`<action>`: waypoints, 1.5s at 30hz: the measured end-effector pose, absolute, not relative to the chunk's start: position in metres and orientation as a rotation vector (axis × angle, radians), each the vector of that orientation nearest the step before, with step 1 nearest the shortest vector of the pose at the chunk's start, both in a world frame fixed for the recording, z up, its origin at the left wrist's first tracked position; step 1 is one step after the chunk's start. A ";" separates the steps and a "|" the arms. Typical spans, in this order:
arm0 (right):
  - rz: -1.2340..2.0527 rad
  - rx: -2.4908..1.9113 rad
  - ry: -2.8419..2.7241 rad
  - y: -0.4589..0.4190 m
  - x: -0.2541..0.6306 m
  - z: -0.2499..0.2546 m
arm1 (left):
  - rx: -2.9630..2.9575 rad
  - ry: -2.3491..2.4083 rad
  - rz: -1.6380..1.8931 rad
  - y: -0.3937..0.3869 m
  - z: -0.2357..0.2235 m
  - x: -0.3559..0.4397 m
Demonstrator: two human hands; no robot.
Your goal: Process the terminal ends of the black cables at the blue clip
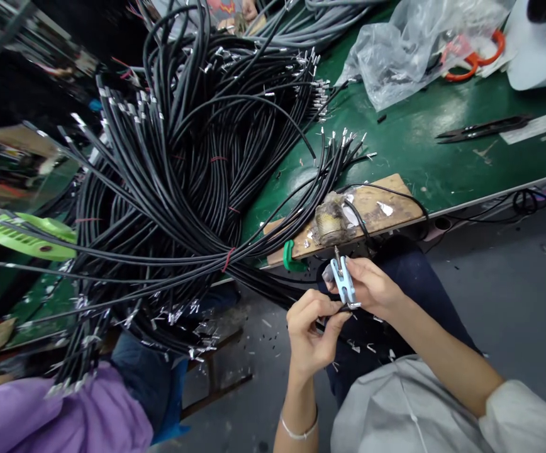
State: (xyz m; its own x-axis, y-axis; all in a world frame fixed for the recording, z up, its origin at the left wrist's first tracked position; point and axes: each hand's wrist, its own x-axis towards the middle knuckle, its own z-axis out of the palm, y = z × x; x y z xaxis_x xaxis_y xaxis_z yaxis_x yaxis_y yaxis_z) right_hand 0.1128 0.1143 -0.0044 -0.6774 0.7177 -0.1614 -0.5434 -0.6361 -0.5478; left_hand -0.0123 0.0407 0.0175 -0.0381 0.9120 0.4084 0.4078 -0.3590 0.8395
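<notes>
My right hand (372, 286) grips a light blue plastic clip-like tool (343, 280) with two arms. A thin metal spindle (336, 253) sits at the tool's far end; whether they touch, I cannot tell. Close beside it, my left hand (314, 324) pinches the end of a black cable, mostly hidden by the fingers, at the tool's near end, where a bit of shiny foil shows. Just beyond the hands, a taped, yellowish cylindrical device (329, 223) rests on a wooden board (390, 204), held by a green clamp (292, 256). A bundle of black cables (273, 242) with foil-tipped ends runs past it.
A large heap of black cables (216, 138) covers the left of the green table (405, 135). Orange-handled scissors (473, 61), a plastic bag (386, 60) and dark snips (483, 129) lie at right. A co-worker's purple sleeve (89, 415) is at lower left.
</notes>
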 end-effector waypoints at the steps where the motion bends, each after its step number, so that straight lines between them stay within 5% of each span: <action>1: 2.303 -0.457 -0.592 0.114 0.113 -0.005 | 1.763 1.399 1.377 0.041 0.018 -0.011; 12: 2.257 -0.574 -0.634 0.103 0.143 -0.040 | 1.759 1.336 1.351 0.032 0.015 -0.014; 18: 2.041 -0.633 -1.200 0.076 0.168 -0.019 | 1.854 1.394 1.310 0.020 0.014 -0.011; 26: 2.094 -0.552 -1.241 0.055 0.162 -0.005 | 1.876 1.425 1.501 0.010 0.005 -0.003; 39: 1.219 -0.679 -1.725 0.026 0.142 0.018 | 1.578 1.312 1.733 0.006 -0.012 0.006; 45: 1.113 -0.911 -1.768 0.033 0.163 0.001 | 1.617 1.361 1.268 0.006 -0.024 0.002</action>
